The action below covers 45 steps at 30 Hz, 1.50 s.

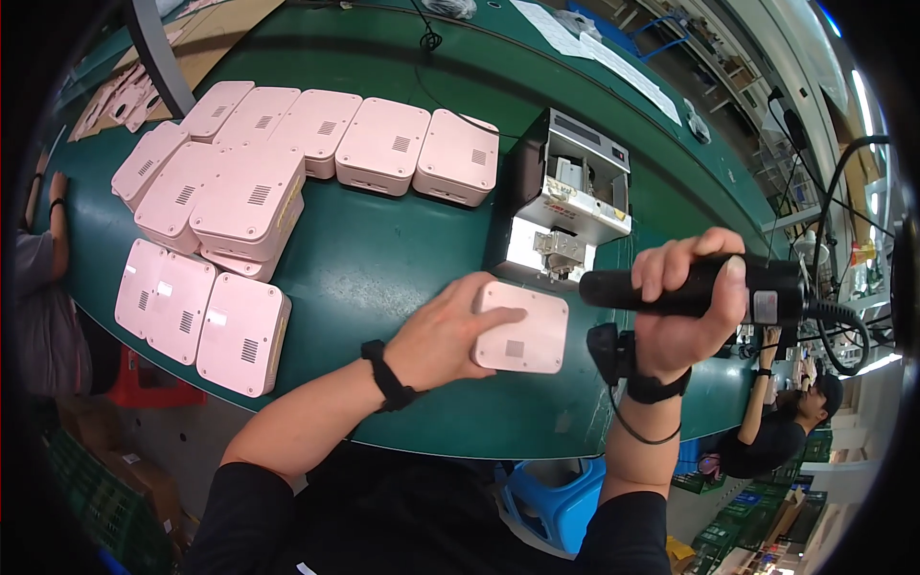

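On the wide, smooth green surface (pixel 383 251), many pale pink square plastic boxes with rounded corners (pixel 244 225) are gathered at the left, some of them stacked, and a black and silver metal machine with an open front (pixel 575 203) stands to their right. The grip of the right hand (pixel 692 295) is closed around a black cylindrical tool with a thick cable (pixel 613 288), held raised and nearly level. The grip of the left hand (pixel 443 331) is closed on a single pink box (pixel 537 331), thumb upon its top, near the surface's front edge.
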Motion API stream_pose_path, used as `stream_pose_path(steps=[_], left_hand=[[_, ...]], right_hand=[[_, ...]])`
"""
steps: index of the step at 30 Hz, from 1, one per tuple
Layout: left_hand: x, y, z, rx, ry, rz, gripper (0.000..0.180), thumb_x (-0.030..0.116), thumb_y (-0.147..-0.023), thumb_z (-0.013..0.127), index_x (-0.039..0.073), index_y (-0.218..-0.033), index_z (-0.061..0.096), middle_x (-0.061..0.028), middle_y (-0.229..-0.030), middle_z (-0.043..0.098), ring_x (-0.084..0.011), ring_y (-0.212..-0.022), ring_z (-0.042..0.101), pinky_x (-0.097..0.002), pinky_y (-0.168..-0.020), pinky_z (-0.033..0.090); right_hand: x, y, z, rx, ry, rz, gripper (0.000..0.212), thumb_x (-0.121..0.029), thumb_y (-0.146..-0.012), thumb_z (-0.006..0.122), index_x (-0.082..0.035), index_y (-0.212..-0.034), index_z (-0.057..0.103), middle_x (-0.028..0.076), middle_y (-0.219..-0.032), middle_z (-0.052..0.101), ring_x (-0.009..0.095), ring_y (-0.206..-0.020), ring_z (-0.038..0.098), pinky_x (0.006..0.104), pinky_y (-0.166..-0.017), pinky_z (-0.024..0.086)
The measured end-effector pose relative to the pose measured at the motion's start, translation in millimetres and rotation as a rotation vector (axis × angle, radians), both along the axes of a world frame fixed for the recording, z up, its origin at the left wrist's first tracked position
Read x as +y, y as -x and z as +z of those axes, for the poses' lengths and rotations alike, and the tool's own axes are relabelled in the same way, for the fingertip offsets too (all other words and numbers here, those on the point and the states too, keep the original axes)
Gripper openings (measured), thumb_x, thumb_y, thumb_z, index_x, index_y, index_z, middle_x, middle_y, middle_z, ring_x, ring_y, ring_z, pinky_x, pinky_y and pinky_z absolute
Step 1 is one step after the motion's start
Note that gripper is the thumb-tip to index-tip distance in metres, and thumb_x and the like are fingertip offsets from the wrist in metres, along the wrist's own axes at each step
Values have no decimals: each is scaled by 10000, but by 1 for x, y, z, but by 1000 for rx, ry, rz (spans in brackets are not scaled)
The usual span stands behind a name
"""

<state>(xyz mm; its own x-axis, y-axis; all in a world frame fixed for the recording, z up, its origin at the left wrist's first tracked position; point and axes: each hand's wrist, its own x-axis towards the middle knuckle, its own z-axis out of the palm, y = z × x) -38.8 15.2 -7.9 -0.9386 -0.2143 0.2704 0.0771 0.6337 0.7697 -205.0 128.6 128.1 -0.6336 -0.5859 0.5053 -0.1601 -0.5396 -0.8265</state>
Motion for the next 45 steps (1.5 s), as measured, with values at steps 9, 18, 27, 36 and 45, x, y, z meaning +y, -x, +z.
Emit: stream_pose_path(steps=[9,18,27,36,45], left_hand=[[-16,-4,6,-37,10,57,691,157,-605,867,227,-1245,614,-146,-1332,433,-354,-1170,532,-400,-977,489],[-22,-4,3,-35,22,78,717,119,-578,874,221,-1238,612,-140,-1309,444,-357,-1153,540,-406,-961,494],[-20,-3,0,-25,14,79,733,103,-563,881,226,-1234,615,-136,-1306,448,-356,-1138,552,-403,-952,499],[-18,-4,2,-40,35,92,711,115,-581,866,227,-1236,612,-147,-1309,446,-358,-1149,545,-409,-963,498],[-18,-4,5,-38,22,84,677,144,-606,856,217,-1235,617,-155,-1313,443,-352,-1174,526,-411,-968,493]], right_hand=[[-8,18,-2,21,-167,-173,313,-382,-975,461,-70,-975,486,44,-643,466,150,-508,439,326,-546,408],[46,-19,-10,-33,-131,-70,333,-389,-974,444,-57,-996,466,43,-642,456,146,-497,437,317,-533,409],[51,-19,-39,-37,-126,-59,342,-406,-950,478,-65,-956,443,45,-646,457,147,-487,436,318,-515,409],[46,-16,-26,-15,-124,2,321,-378,-947,491,-60,-971,455,50,-644,468,150,-489,437,320,-524,414],[-14,18,-6,14,-59,-202,307,-350,-977,441,-50,-985,506,40,-648,466,152,-501,434,323,-548,403]])
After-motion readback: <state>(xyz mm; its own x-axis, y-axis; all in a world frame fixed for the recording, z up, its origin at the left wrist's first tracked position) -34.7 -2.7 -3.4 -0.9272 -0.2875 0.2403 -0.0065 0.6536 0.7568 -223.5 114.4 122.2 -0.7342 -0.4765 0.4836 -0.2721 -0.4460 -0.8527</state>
